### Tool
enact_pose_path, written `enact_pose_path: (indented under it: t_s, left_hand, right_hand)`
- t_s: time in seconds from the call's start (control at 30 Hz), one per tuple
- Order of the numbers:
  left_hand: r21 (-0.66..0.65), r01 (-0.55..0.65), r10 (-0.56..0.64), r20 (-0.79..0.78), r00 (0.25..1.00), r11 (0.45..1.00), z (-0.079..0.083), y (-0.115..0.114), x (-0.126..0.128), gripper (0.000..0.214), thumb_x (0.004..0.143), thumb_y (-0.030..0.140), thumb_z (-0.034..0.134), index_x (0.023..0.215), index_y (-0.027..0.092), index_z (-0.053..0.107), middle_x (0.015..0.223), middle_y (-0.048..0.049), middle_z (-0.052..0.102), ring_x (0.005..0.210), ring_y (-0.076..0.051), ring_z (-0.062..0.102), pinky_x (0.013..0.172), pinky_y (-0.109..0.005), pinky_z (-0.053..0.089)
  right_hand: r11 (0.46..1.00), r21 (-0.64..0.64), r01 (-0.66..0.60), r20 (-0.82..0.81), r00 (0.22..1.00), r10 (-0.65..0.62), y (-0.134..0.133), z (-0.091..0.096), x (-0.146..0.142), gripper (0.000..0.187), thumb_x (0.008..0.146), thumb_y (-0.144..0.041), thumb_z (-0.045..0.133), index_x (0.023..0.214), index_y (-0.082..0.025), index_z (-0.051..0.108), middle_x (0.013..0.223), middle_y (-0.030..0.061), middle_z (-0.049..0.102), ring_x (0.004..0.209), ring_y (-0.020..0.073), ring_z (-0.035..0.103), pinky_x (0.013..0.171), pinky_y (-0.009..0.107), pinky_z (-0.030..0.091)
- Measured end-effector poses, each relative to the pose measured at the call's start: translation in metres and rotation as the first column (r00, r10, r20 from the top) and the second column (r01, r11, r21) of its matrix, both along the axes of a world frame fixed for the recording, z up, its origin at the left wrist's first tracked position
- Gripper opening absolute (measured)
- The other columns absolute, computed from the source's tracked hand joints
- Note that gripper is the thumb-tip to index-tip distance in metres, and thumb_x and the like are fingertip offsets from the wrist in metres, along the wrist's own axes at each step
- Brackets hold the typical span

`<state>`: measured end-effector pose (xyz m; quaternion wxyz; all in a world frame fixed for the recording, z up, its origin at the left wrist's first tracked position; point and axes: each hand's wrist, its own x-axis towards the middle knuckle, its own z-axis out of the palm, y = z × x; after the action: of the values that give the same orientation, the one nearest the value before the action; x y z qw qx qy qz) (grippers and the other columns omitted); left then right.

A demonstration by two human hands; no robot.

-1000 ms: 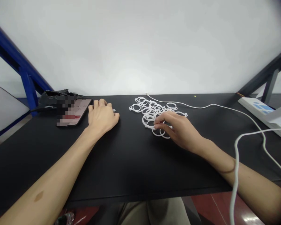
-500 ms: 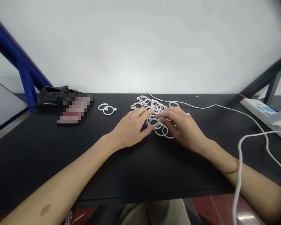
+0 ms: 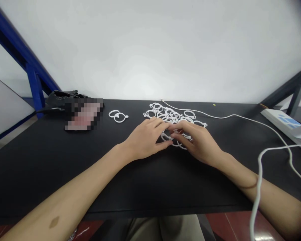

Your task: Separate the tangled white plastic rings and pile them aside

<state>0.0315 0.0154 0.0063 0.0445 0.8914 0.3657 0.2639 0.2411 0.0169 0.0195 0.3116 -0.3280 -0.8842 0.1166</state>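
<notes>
A heap of white plastic rings (image 3: 174,115) lies on the black table (image 3: 130,180) just beyond my hands. My left hand (image 3: 147,137) and my right hand (image 3: 195,139) meet at the near edge of the heap, fingertips pinched on a white ring (image 3: 171,137) between them. Two linked white rings (image 3: 118,116) lie apart to the left of the heap.
A phone (image 3: 83,115) and a crumpled black bag (image 3: 59,98) sit at the back left by a blue frame post (image 3: 36,88). White cables (image 3: 259,167) cross the right side. A white power strip (image 3: 286,125) lies at the far right.
My left hand left the two linked rings near the phone and came right to the heap. Both hands have drawn together on a ring at the heap's near edge.
</notes>
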Motion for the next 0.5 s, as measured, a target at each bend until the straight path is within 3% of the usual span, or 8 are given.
enact_pose_path:
  t_s: [0.2, 0.5]
  left_hand:
    - [0.017, 0.034, -0.034, 0.028, 0.999, 0.999, 0.0029, -0.0025, 0.0015, 0.032, 0.090, 0.042, 0.062, 0.113, 0.020, 0.057, 0.106, -0.0044, 0.065, 0.099, -0.021, 0.058, 0.093, -0.037, 0.045]
    - [0.036, 0.038, -0.040, 0.044, 0.998, 0.999, 0.0033, -0.0041, 0.0032, 0.026, 0.091, 0.037, 0.058, 0.108, 0.018, 0.059, 0.100, -0.0042, 0.065, 0.095, -0.020, 0.057, 0.092, -0.036, 0.046]
  right_hand:
    - [1.000, 0.005, 0.017, -0.076, 0.997, -0.016, -0.0018, 0.0032, -0.0017, 0.008, 0.092, -0.021, 0.059, 0.085, -0.021, 0.062, 0.080, 0.0014, 0.069, 0.070, 0.0142, 0.064, 0.064, 0.026, 0.051]
    - [0.998, -0.046, 0.047, -0.114, 0.992, -0.052, -0.0017, 0.0031, -0.0022, 0.005, 0.092, -0.024, 0.061, 0.088, -0.021, 0.064, 0.081, 0.0003, 0.071, 0.070, 0.0132, 0.065, 0.065, 0.025, 0.052]
